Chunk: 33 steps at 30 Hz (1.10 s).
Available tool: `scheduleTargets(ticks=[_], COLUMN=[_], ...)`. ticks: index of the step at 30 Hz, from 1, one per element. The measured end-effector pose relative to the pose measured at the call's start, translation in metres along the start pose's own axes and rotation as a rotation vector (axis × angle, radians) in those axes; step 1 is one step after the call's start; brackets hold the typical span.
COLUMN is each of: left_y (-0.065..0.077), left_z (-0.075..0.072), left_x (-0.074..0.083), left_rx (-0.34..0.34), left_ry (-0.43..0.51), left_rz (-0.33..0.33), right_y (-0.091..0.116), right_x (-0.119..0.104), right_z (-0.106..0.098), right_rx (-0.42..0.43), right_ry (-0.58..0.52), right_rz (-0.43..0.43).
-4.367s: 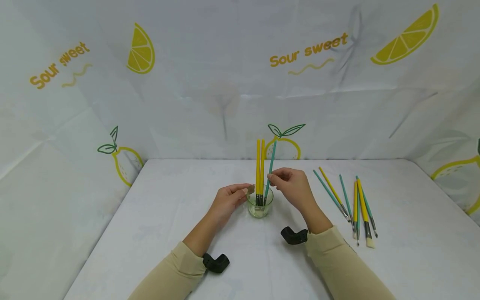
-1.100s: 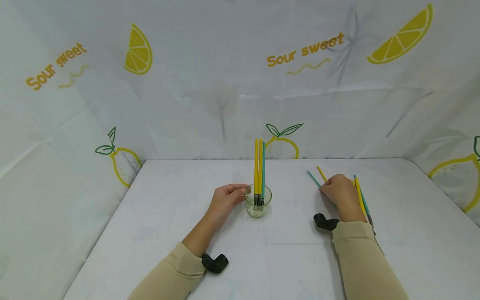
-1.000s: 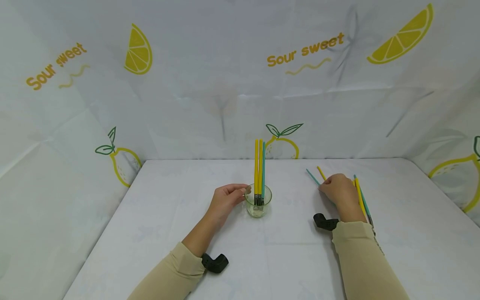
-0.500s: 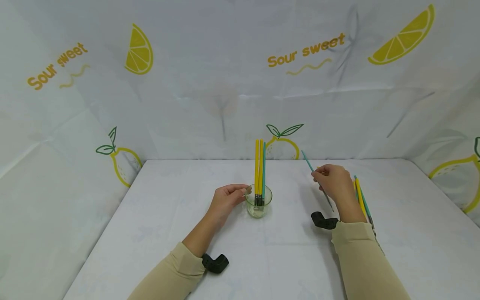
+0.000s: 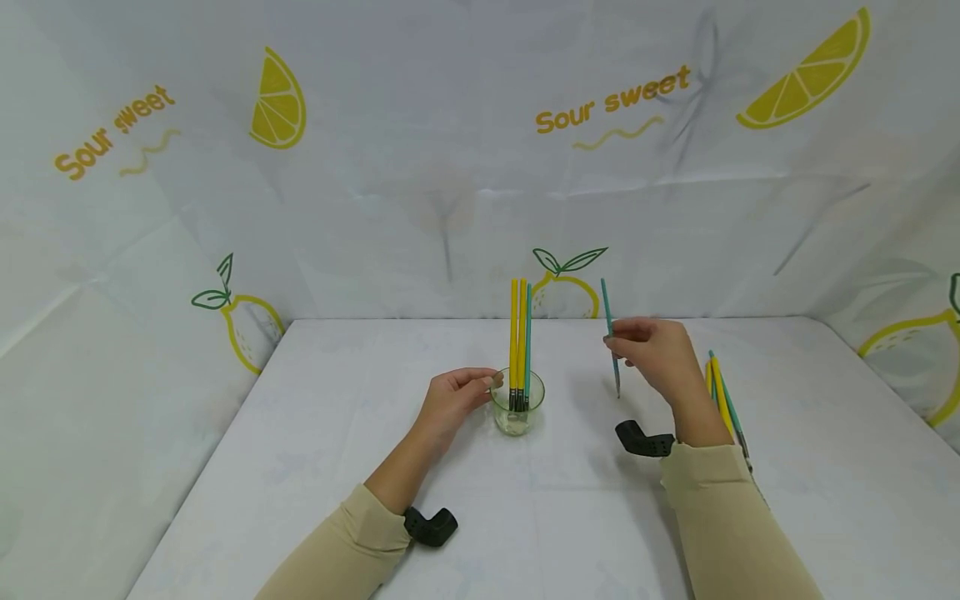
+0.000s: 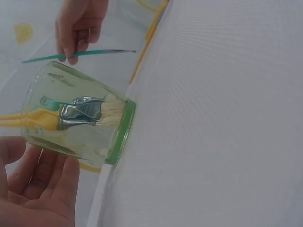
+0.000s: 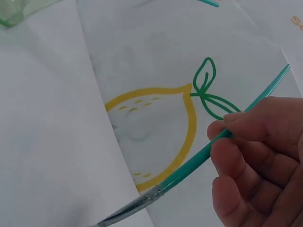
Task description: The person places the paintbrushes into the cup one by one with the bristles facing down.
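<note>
My left hand (image 5: pixel 452 402) grips the rim of a clear green-tinted glass (image 5: pixel 514 425), thumb and fingers at its left side. Two yellow-handled paintbrushes (image 5: pixel 513 333) and one teal-handled paintbrush (image 5: pixel 528 333) stand in it, bristles down. In the left wrist view, pale bristles (image 6: pixel 112 113) lie near the glass's base. To the right of the glass, my right hand (image 5: pixel 660 354) pinches another teal paintbrush (image 5: pixel 606 302) by its handle, raised above the table and nearly upright, bristles down. The right wrist view shows its silver ferrule (image 7: pixel 154 193) and narrow tip.
On the white-covered table (image 5: pixel 315 433), more yellow and teal brushes (image 5: pixel 722 392) lie at the right, partly hidden behind my right wrist. A white cloth backdrop (image 5: pixel 450 167) with lemon prints rises at the table's far edge.
Earlier, my right hand let a teal brush stand in the glass and went to the brushes on the right. It has since lifted another teal brush, moved left and turned it more upright.
</note>
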State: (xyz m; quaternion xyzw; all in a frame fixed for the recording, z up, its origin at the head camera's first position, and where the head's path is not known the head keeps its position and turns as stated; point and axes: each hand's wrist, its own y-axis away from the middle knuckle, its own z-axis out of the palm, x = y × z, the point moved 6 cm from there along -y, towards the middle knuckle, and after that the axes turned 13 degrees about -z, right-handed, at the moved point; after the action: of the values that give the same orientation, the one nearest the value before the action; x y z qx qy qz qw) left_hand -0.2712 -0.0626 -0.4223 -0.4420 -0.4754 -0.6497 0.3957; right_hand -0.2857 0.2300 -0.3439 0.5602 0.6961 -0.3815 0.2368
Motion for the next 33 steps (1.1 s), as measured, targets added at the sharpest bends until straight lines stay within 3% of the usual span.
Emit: scheduleTargets(ticks=[15,20,33], left_y=[-0.001,-0.002,-0.002], left_z=[0.0,-0.001,-0.001], left_x=[-0.001,-0.001,-0.002], left_rx=[-0.005,0.001,-0.007], left_ry=[0.001,-0.009,-0.001], left_rz=[0.001,-0.003,0.003], right_y=[0.006,0.007,0.009], right_x=[-0.036,-0.048,-0.065], right_z=[-0.001,0.002,0.015], right_rx=[0.169,0.203,0.214], right_ry=[-0.184,-0.233,-0.408], right_rz=[-0.072,-0.146,-0.263])
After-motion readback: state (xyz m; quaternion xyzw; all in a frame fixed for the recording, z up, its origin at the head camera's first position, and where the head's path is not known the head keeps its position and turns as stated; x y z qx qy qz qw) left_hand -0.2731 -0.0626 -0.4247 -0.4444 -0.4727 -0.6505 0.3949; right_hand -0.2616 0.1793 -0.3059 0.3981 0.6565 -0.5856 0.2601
